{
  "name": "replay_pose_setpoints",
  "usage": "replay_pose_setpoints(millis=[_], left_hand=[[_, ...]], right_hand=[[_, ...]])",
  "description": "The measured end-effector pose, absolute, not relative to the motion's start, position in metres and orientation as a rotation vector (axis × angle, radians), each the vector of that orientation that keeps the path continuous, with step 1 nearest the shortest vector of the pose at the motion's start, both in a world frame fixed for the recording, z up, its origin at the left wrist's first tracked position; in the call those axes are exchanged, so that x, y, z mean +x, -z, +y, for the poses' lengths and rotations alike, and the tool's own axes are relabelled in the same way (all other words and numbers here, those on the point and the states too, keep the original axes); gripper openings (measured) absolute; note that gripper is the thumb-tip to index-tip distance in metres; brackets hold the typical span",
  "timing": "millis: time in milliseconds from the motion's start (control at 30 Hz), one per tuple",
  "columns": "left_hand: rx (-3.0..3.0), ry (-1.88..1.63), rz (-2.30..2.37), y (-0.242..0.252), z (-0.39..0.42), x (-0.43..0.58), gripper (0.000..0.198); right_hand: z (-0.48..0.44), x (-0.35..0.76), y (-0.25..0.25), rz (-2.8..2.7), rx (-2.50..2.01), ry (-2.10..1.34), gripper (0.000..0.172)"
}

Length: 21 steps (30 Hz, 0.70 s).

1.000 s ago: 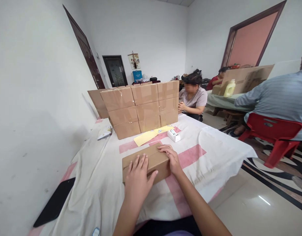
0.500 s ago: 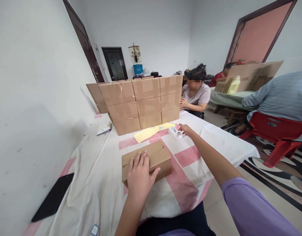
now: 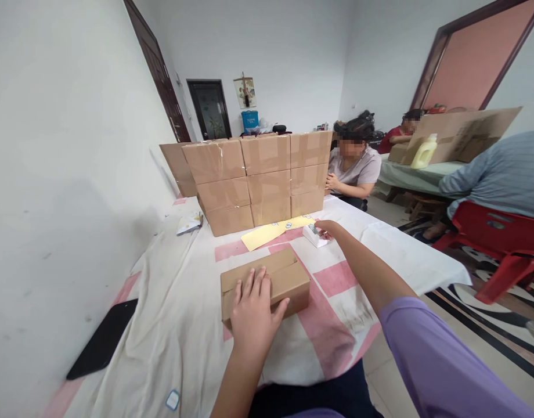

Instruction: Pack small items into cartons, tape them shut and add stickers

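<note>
A closed cardboard box (image 3: 288, 273) lies on the cloth-covered table in front of me. My left hand (image 3: 253, 310) rests flat on its top and near edge, fingers extended and thumb apart. Beyond the box, at its far right, stands a small white open-topped box (image 3: 314, 237). My right hand (image 3: 327, 229) reaches over this white box with its fingers bent down into it. A small greyish piece shows by the fingertips; what exactly they pinch is partly hidden.
Stacked, taped cardboard boxes (image 3: 267, 180) form a wall at the back. Yellow paper strips (image 3: 267, 234) lie before it. A black phone-like slab (image 3: 104, 339) and a booklet (image 3: 189, 223) are on the left. A person (image 3: 354, 165) crouches beyond the table; others sit rightward.
My right hand has moved from beside the small white box to over it, with fingers bent inside. My left hand stays on the cardboard box. The view has shifted slightly.
</note>
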<state>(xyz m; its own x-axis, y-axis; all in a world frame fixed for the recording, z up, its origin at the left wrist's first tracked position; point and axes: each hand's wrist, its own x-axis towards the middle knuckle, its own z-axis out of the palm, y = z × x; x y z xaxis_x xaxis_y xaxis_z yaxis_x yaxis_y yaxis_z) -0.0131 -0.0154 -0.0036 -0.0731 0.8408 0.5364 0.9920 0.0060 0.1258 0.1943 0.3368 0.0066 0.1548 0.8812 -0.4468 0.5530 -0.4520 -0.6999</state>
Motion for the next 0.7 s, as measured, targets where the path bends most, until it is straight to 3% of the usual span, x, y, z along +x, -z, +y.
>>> replay_pose_setpoints(millis=[200,700], left_hand=[[-1.901,0.691,-1.977,0.004,-0.015,-0.014,0.043],[-1.912,0.754,-1.97,0.002,-0.017,-0.014,0.04]], right_hand=[[0.335,0.193,0.001,-1.299,-2.115,-1.293,0.037],[0.328,0.2,0.007,-1.221,-1.954,-1.313,0.034]])
